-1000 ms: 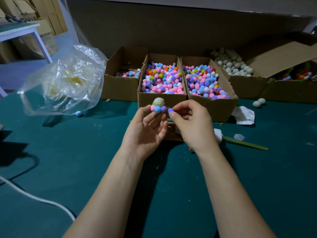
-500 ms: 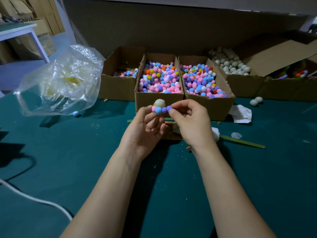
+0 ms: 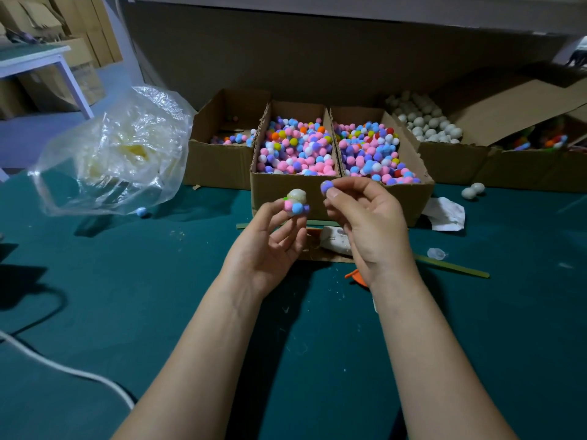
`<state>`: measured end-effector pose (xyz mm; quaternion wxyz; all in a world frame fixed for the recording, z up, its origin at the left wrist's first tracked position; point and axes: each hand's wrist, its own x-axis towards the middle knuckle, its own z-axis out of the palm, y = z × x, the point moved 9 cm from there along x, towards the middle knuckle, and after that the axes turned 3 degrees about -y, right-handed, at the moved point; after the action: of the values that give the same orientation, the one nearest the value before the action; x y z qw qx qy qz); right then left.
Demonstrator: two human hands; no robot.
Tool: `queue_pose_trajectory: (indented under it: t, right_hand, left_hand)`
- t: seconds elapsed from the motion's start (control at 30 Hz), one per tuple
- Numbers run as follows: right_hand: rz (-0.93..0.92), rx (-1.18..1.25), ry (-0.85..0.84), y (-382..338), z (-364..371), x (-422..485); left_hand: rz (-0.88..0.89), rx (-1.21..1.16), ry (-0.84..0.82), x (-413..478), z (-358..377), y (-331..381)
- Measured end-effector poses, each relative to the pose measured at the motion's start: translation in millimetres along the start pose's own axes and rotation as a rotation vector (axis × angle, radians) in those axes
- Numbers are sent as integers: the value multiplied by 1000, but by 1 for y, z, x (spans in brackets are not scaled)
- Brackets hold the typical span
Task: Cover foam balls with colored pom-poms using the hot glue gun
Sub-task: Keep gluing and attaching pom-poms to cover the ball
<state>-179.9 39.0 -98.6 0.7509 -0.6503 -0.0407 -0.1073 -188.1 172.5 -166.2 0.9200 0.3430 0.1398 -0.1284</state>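
My left hand (image 3: 270,246) holds up a white foam ball (image 3: 296,195) by its fingertips. Pink, blue and purple pom-poms cling to the ball's lower half; its top is bare. My right hand (image 3: 368,223) pinches a single purple pom-pom (image 3: 326,186) between thumb and forefinger, a short gap to the right of the ball. Both hands hover above the green table, in front of the cardboard boxes of mixed pom-poms (image 3: 295,147). A white and orange object (image 3: 338,239), perhaps the glue gun, lies mostly hidden behind my right hand.
A second pom-pom box (image 3: 371,150) and a nearly empty one (image 3: 228,138) flank the middle box. Bare foam balls (image 3: 425,122) fill a box at back right. A crumpled plastic bag (image 3: 117,150) stands left. A white cable (image 3: 63,369) crosses the near left; a green stick (image 3: 451,267) lies right.
My right hand has drawn away from the foam ball to the right, with a purple pom-pom in its fingertips. The left hand has kept the ball in nearly the same place.
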Motion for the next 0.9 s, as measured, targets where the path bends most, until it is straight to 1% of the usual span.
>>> queue_pose_trajectory:
  t: [0.1, 0.2, 0.3, 0.4, 0.57, 0.7, 0.9]
  right_hand:
    - [-70, -183, 23, -3, 0, -2]
    - [-142, -340, 15, -7, 7, -5]
    - [-206, -436, 23, -12, 11, -8]
    - [-247, -464, 32, -17, 12, -11]
    - [-268, -486, 22, -20, 15, -13]
    - [-280, -476, 33, -24, 14, -14]
    - [-305, -512, 38, -27, 16, -18]
  left_hand:
    - [19, -57, -6, 0, 1, 2]
    - [38, -18, -11, 0, 2, 3]
    - [53, -10, -23, 1, 3, 4]
    - [75, -10, -50, 1, 5, 5]
    - [177, 118, -122, 3, 10, 13]
    - [288, 107, -104, 5, 9, 21]
    - [390, 194, -117, 3, 10, 27]
